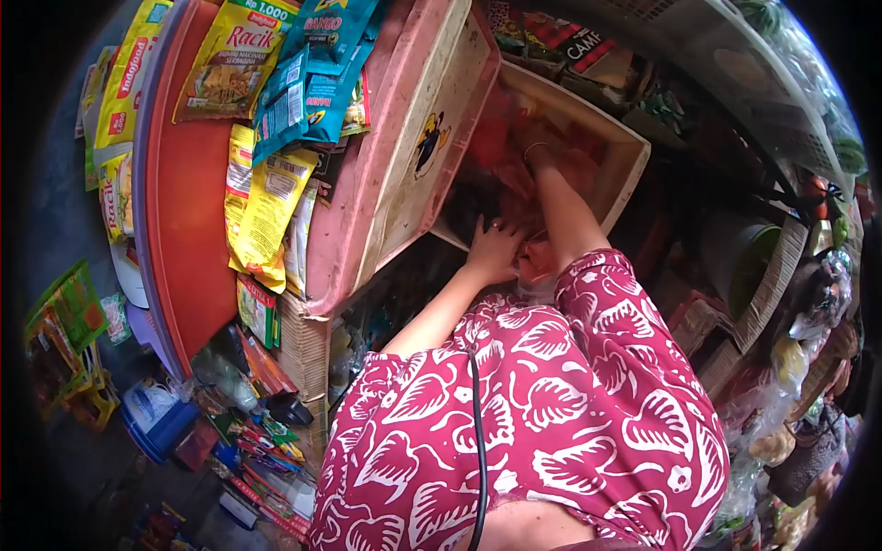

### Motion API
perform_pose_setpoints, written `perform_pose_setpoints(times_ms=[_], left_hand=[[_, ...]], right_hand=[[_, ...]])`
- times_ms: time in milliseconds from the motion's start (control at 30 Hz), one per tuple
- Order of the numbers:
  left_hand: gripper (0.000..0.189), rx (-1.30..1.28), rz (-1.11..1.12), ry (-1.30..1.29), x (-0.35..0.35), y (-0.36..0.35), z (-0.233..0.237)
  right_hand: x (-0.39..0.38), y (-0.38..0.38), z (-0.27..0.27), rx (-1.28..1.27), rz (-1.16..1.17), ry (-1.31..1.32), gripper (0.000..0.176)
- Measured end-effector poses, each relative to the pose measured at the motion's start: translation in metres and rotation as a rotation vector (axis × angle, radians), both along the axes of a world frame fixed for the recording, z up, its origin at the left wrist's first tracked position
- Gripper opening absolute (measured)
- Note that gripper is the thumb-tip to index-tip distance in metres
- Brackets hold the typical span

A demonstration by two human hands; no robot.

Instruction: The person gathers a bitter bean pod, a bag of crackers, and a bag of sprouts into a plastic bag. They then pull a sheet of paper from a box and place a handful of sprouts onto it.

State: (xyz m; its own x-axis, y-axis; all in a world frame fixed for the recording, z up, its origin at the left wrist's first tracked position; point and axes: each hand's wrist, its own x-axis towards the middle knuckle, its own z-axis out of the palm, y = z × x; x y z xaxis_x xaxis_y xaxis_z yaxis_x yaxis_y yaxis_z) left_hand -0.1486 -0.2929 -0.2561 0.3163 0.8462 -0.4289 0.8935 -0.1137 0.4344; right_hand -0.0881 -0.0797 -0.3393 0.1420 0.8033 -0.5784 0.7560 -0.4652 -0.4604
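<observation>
Down at the box [627,163], both hands [497,250] [533,140] (the right deeper inside).

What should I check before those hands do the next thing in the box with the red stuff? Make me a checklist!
1. Box open so hands can get in: ok.
2. Right hand inside the box: ok.
3. Left hand near the box's close side: ok.
4. All the right fingers easy to see: not ok, they're down among the red stuff.
5. Right hand has a good grip: cannot tell.
6. Yellow packets away from both arms: ok, they're off to the left.
</observation>
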Motion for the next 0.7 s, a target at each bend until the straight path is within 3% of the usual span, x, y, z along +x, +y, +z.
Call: perform_pose_setpoints(times_ms=[133, 200, 233, 300, 367, 433, 500, 533, 567, 700], left_hand=[[0.082, -0.006, 0.026, -0.032, 0.002, -0.001, 0.007], [0.081, 0.020, 0.036, -0.040, 0.003, -0.003, 0.006], [0.081, 0.049, 0.038, -0.042, 0.002, -0.002, 0.006], [0.079, 0.004, 0.007, -0.010, 0.003, 0.001, 0.009], [0.078, -0.040, -0.033, 0.018, 0.004, 0.001, 0.011], [0.075, -0.012, -0.009, 0.032, 0.005, -0.002, 0.006], [0.072, -0.058, -0.085, 0.155, 0.007, 0.000, 0.000], [0.070, -0.020, -0.045, 0.111, 0.009, -0.001, 0.001], [0.072, -0.065, -0.053, 0.097, 0.007, -0.003, -0.004], [0.071, 0.012, -0.093, 0.081, 0.003, -0.007, -0.018]], right_hand=[[0.007, -0.018, 0.016, 0.082, -0.042, -0.036, 0.058], [0.018, -0.025, 0.000, 0.919, -0.002, -0.232, 0.034], [0.021, -0.030, 0.000, 0.923, -0.004, -0.233, 0.034], [0.029, -0.054, 0.037, 0.755, 0.160, 0.533, 0.032], [0.025, -0.080, 0.065, 0.504, 0.487, 0.670, 0.022], [0.010, -0.094, 0.062, 0.261, 0.695, 0.365, 0.022], [-0.006, -0.095, 0.004, 0.828, 0.997, -0.124, 0.024], [-0.033, -0.089, -0.123, 0.662, 0.689, 0.385, 0.026], [-0.030, -0.088, -0.024, 0.414, 0.697, 0.330, 0.026], [-0.032, -0.090, -0.006, 0.289, 0.787, 0.141, 0.025]])
